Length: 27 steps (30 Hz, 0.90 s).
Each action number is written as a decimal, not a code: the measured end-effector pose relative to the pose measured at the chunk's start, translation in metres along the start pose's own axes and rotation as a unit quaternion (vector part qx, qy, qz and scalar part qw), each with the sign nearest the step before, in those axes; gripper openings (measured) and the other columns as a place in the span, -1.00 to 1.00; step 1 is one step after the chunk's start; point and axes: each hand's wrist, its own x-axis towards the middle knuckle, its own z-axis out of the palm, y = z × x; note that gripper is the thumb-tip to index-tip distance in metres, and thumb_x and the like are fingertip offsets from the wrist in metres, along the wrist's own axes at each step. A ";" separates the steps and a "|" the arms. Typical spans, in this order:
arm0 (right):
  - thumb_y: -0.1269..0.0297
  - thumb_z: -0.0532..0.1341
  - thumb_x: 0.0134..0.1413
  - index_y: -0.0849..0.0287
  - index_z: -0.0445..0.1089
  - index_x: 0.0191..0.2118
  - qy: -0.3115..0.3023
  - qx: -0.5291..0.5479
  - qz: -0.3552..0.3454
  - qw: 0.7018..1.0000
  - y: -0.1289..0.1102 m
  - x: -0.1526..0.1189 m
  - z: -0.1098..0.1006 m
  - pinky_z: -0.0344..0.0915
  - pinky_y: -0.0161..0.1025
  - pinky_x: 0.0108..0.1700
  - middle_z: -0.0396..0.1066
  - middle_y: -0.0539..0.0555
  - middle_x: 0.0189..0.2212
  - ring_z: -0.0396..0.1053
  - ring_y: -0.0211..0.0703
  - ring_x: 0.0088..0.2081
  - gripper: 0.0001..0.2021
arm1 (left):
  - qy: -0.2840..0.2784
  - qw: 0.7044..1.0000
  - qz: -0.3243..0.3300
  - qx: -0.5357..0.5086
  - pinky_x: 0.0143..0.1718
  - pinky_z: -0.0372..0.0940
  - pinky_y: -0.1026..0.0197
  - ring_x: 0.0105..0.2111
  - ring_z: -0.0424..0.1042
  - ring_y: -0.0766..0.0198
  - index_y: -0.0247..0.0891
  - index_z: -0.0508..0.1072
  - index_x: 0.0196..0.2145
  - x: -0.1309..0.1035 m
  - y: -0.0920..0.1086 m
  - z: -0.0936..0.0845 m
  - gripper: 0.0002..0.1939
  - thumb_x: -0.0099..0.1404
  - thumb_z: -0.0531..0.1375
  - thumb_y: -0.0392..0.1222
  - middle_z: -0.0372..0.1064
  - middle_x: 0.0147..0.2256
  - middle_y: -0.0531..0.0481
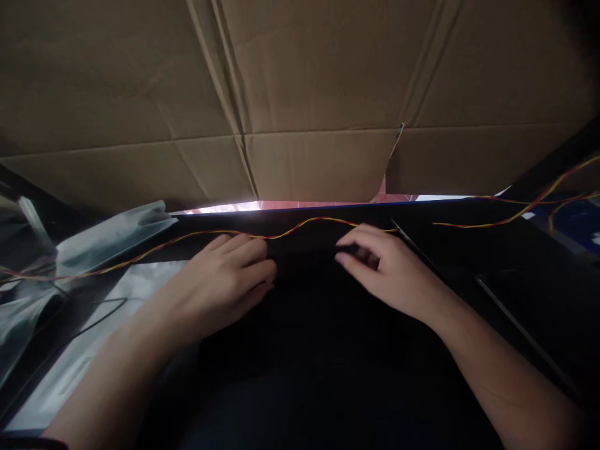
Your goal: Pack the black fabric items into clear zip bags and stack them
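Note:
My left hand (237, 275) is closed, its fingers curled down over the dark surface. What it holds, if anything, is hidden. A twisted red and yellow wire (314, 220) runs behind its knuckles and on toward the right. At the right, my right hand (377, 262) has thumb and fingers curved but apart, with no held thing visible in the dim gap. The wire passes just behind its fingers. A thin tool with a pale edge (407, 236) lies slanted beside the back of that hand; its kind is unclear.
Brown cardboard (319, 75) stands across the far side. At left are a plastic-wrapped packet (112, 237), a white sheet or bag (60, 375) and a thin black cable (100, 319). A second twisted wire (487, 225) and a dark long thin object (520, 328) lie right.

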 end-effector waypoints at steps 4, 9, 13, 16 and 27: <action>0.33 0.31 0.29 0.09 0.50 0.05 0.176 -0.059 0.021 0.982 0.014 0.005 0.001 0.44 -0.14 -0.23 0.44 0.12 0.00 0.43 -0.20 -0.31 -0.76 | -0.136 0.981 -0.043 -0.134 -0.26 0.27 0.16 -0.27 0.47 0.20 -0.11 0.51 -0.24 -0.006 0.013 -0.008 -0.90 0.42 0.23 -0.30 0.49 -0.24 0.08; 0.21 0.32 0.35 0.01 0.53 -0.17 -0.021 0.024 0.034 0.999 -0.001 0.001 -0.007 0.34 -0.24 -0.34 0.46 -0.06 -0.37 0.41 -0.21 -0.37 -0.95 | -0.215 0.939 -0.144 -0.225 -0.31 0.34 0.25 -0.24 0.56 0.22 0.01 0.58 -0.20 -0.019 0.028 -0.015 -0.75 0.18 0.37 -0.28 0.57 -0.20 0.21; 0.17 0.38 0.28 -0.02 0.60 -0.25 -0.260 0.059 0.037 0.963 -0.019 -0.005 -0.012 0.30 -0.27 -0.35 0.50 -0.11 -0.38 0.42 -0.25 -0.37 -0.93 | -0.201 0.945 -0.152 -0.208 -0.13 0.48 0.10 0.00 0.58 -0.03 0.12 0.63 -0.07 -0.027 0.028 -0.016 -0.47 -0.03 0.58 -0.02 0.59 0.03 0.11; 0.27 0.42 0.14 -0.04 0.67 -0.19 -0.390 0.065 0.044 0.918 -0.025 -0.010 -0.012 0.29 -0.29 -0.33 0.53 -0.13 -0.37 0.47 -0.27 -0.36 -0.88 | -0.159 0.964 -0.141 -0.163 0.16 0.44 -0.12 0.24 0.44 -0.22 0.14 0.59 0.07 -0.029 0.019 -0.011 -0.28 -0.05 0.60 0.24 0.51 0.21 0.03; 0.45 0.30 -0.18 -0.13 0.68 -0.13 -0.506 0.002 0.090 0.858 -0.046 -0.027 -0.023 0.22 -0.32 -0.37 0.53 -0.19 -0.46 0.47 -0.23 -0.36 -0.54 | -0.176 0.963 -0.163 -0.122 0.44 0.21 -0.40 0.55 -0.10 -0.42 0.13 0.10 0.55 -0.037 0.005 0.006 0.26 0.03 0.54 0.33 -0.04 0.57 -0.03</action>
